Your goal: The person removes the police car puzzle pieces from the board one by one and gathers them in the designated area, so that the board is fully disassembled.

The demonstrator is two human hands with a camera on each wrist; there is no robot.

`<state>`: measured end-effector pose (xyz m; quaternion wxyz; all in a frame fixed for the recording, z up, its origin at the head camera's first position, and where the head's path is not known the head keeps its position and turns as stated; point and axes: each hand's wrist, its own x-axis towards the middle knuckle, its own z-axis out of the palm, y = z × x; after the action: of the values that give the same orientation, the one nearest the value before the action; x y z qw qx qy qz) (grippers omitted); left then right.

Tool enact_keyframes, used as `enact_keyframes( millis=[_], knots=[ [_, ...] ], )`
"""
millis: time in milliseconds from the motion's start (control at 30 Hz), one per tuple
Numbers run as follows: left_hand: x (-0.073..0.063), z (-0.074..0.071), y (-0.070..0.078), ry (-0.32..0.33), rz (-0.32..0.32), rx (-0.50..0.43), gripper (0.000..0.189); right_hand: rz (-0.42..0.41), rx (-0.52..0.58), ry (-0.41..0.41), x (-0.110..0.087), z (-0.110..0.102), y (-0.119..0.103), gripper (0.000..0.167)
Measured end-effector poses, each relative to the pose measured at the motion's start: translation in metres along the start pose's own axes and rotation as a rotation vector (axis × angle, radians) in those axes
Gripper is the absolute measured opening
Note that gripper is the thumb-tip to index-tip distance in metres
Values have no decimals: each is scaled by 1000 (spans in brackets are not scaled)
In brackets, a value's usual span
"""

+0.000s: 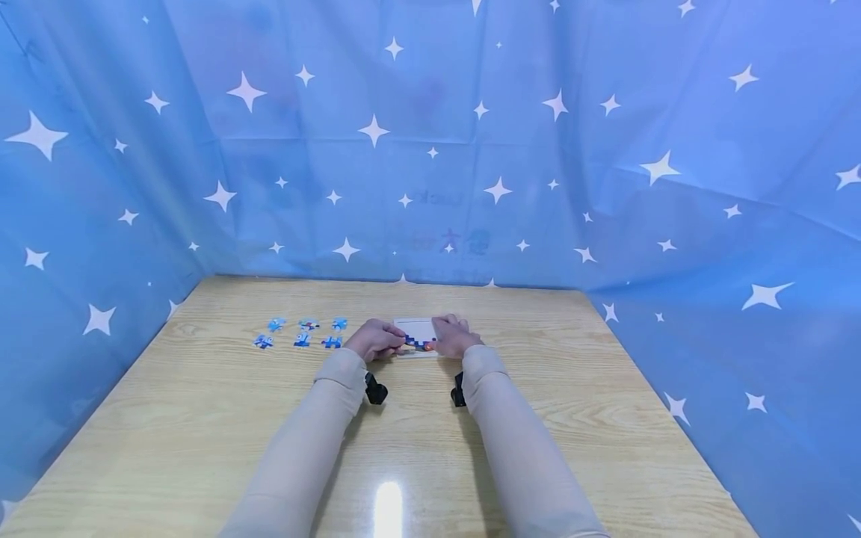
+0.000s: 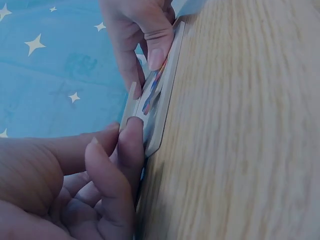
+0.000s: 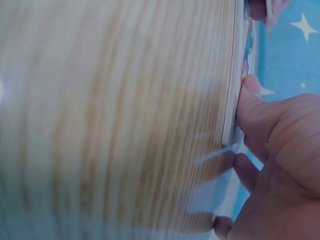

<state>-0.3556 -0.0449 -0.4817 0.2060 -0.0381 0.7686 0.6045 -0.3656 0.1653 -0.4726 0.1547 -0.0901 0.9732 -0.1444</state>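
Note:
A white puzzle tray [image 1: 415, 327] lies flat on the table between both hands. Inside it, a dark blue strip of joined puzzle pieces [image 1: 420, 344] is tilted up off the tray floor. From the left side, my left hand [image 1: 378, 340] pinches the strip's left end, its fingertips at the tray's rim in the left wrist view. My right hand [image 1: 456, 336] grips the right end, thumb [image 2: 157, 57] in front and a finger behind, over the tray. Seen from the right wrist, that thumb sits just over the tray's raised edge [image 3: 231, 112], and the other fingers curl beside it.
To the left of the tray, several loose blue puzzle pieces [image 1: 303, 340] lie in two rows on the wooden table [image 1: 417, 448]. A blue curtain with white stars [image 1: 430, 149] hangs along the back and sides. Black wrist mounts [image 1: 375, 390] sit below both sleeves.

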Motion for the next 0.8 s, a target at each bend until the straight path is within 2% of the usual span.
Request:
enact_keyframes(
  millis=[233,367,600,800],
  knots=[
    [-3,-5,-1,-56,30,18,23,-22,16,1,-5,0,0,69],
    [-7,-11,-1,-48,45,23,26,-27,17,8,-6,0,-1,68],
    [-15,-32,3,-15,51,4,30,-42,36,5,-10,-2,0,67],
    [-17,-52,1,-25,70,25,32,-32,53,4,-7,0,1,66]
  ],
)
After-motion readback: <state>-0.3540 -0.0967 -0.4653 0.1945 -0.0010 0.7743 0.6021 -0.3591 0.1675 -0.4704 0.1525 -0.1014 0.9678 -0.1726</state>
